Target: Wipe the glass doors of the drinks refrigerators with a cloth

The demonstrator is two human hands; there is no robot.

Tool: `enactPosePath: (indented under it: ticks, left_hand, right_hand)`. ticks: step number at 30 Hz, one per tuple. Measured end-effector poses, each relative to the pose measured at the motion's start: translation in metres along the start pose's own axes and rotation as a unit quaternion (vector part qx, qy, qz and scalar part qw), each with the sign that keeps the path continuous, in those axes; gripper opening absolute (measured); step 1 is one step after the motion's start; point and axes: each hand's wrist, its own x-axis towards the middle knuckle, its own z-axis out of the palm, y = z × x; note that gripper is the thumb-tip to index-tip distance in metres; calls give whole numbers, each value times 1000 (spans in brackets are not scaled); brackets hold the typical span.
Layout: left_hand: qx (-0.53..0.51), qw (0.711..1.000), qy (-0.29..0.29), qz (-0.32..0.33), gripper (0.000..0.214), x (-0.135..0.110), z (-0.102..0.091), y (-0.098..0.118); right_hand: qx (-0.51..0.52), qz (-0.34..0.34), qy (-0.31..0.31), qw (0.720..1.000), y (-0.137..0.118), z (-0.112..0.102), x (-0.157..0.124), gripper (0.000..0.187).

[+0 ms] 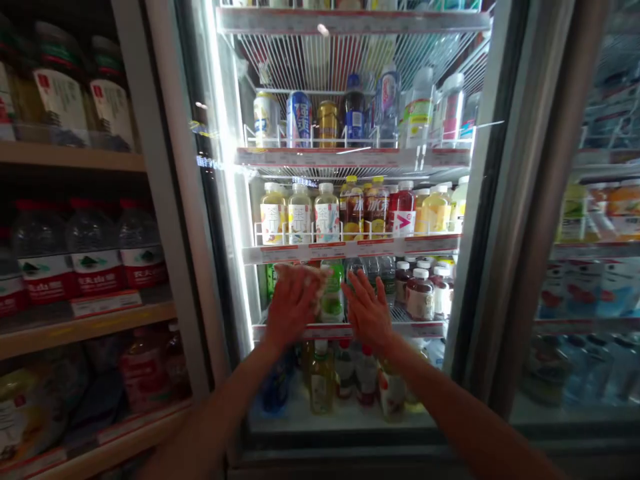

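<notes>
In the head view, my left hand (293,303) presses a pale cloth (323,275) to the glass door (300,167) of a lit drinks fridge. The cloth shows past my fingertips, and the hand is somewhat blurred. My right hand (369,313) is beside it, fingers spread, palm towards the same glass; it looks to be resting there with nothing in it. Behind the hands, through the door, are a green-labelled bottle (332,293) and several dark bottles with white caps (420,293) on a wire shelf.
More fridge shelves hold cans (299,120) and tea bottles (327,217). A metal door frame (530,200) stands at right, with another fridge section beyond. On the left, open shelves carry red-labelled water bottles (93,257). Light reflections lie across the glass.
</notes>
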Motion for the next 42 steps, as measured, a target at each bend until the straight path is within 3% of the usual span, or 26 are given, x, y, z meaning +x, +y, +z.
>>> enactPosePath:
  ticks: [2, 3, 6, 7, 8, 11, 12, 13, 14, 17, 18, 19, 22, 23, 24, 27, 28, 29, 31, 33, 34, 35, 38, 40, 42]
  left_hand:
    - [-20, 994, -49, 100, 63, 4, -1, -4]
    - [-15, 995, -49, 91, 62, 5, -2, -9]
    - [43, 992, 45, -113, 65, 9, -6, -24]
    - [55, 985, 66, -153, 65, 10, -7, -26]
    - [55, 986, 66, -142, 65, 10, -8, -26]
    - [0, 995, -39, 94, 60, 6, -10, -22]
    - [-15, 986, -69, 149, 59, 5, -10, -22]
    - [-17, 985, -78, 156, 58, 4, -11, -24]
    - [-7, 991, -64, 113, 59, 5, -11, -27]
    - [47, 991, 47, -115, 64, 10, -10, -33]
    - [51, 986, 68, -142, 65, 12, -9, -33]
    - [45, 989, 66, -122, 66, 14, -8, -30]
    - [2, 997, -20, 68, 64, 16, -7, -23]
    - [-4, 995, -34, 94, 64, 16, -7, -23]
    - [-2, 997, -26, 77, 64, 17, -8, -25]
    - [31, 990, 78, -113, 67, 20, -9, -33]
    - [37, 984, 96, -146, 68, 21, -8, -33]
    - [35, 986, 89, -137, 68, 22, -8, -33]
    - [8, 1000, 17, -18, 68, 23, -6, -29]
    - [-15, 995, -46, 92, 66, 25, -5, -28]
    - [-15, 994, -44, 94, 66, 27, -5, -29]
    - [-6, 998, -18, 57, 66, 28, -4, -31]
    - [30, 989, 88, -111, 67, 34, -3, -35]
    - [21, 994, 69, -83, 65, 36, -2, -30]
    - [-9, 999, -6, 41, 62, 37, -1, -23]
  right_hand:
    - [5, -2, -3, 1000, 3, -2, -2, 50]
    - [7, -3, -5, 1000, 4, -3, -3, 50]
    - [7, 1, -2, 1000, 8, -6, -7, 53]
    - [5, 6, 1, 1000, 8, -7, -8, 54]
    - [5, 12, 3, 1000, 8, -7, -8, 54]
    - [6, 23, 8, 1000, 7, -8, -10, 55]
    - [7, 25, 11, 1000, 8, -9, -10, 55]
    - [6, 30, 15, 999, 10, -10, -11, 55]
    - [4, 37, 21, 999, 13, -11, -12, 54]
    - [-4, 66, 40, 997, 20, -16, -14, 52]
    - [-5, 70, 44, 997, 21, -17, -14, 52]
    - [-4, 69, 47, 997, 21, -18, -14, 52]
    - [7, 50, 49, 998, 17, -19, -12, 55]
    - [11, 50, 51, 997, 16, -19, -11, 56]
    - [13, 56, 54, 997, 16, -20, -10, 57]
    - [11, 83, 63, 994, 20, -22, -8, 58]
    - [9, 87, 66, 994, 22, -23, -7, 58]
    - [8, 85, 67, 994, 22, -24, -6, 58]
    - [10, 71, 66, 995, 21, -25, -5, 58]
    - [16, 60, 64, 996, 19, -26, -3, 58]
    - [19, 60, 64, 996, 19, -26, -3, 58]
    - [21, 63, 65, 996, 19, -26, -2, 59]
    - [17, 84, 68, 994, 21, -25, -2, 60]
    - [9, 86, 63, 994, 22, -24, -1, 59]
    - [5, 78, 59, 995, 21, -23, 1, 58]
